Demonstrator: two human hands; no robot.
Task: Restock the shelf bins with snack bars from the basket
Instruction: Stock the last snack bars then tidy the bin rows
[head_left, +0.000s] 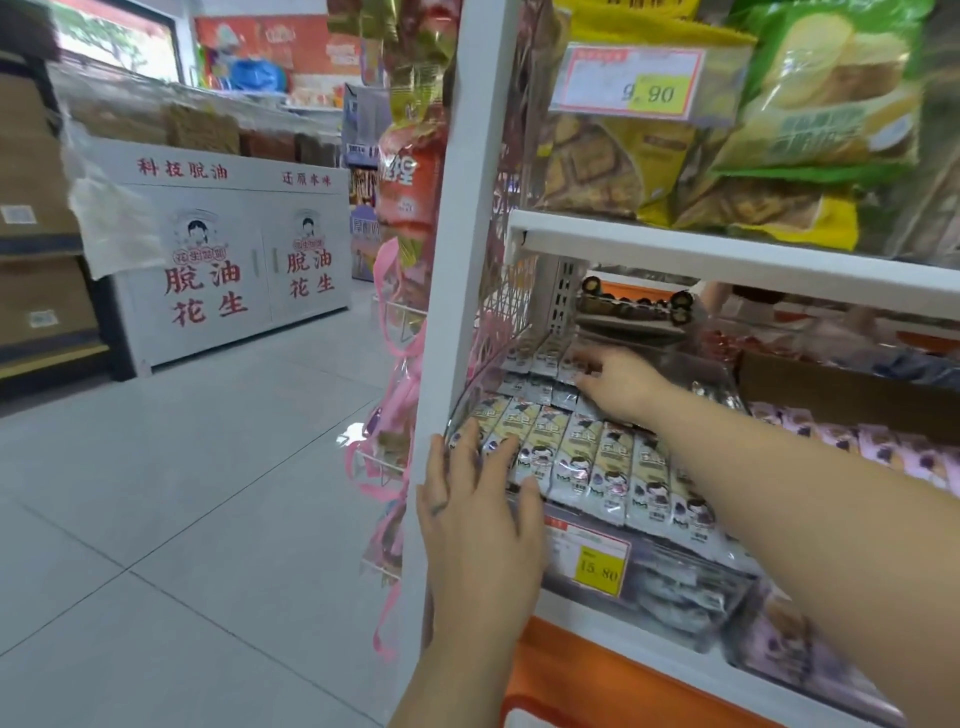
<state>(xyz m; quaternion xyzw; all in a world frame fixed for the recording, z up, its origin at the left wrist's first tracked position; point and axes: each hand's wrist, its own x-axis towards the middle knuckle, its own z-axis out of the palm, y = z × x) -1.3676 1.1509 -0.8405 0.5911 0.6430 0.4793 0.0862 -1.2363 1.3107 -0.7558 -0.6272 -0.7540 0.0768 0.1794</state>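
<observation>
While the left hand (478, 499) lies flat, fingers spread, on front bars (613, 467) in the bin (675, 582), the right hand (618, 382) reaches the back row, grip unclear. Settling bars, I judge; next, fetch more from the unseen basket

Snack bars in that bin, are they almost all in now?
The front row of snack bars looks full. The right hand is at the back rows, the left hand rests on the front bars. The basket is out of view, so what's left can't be told.
</observation>
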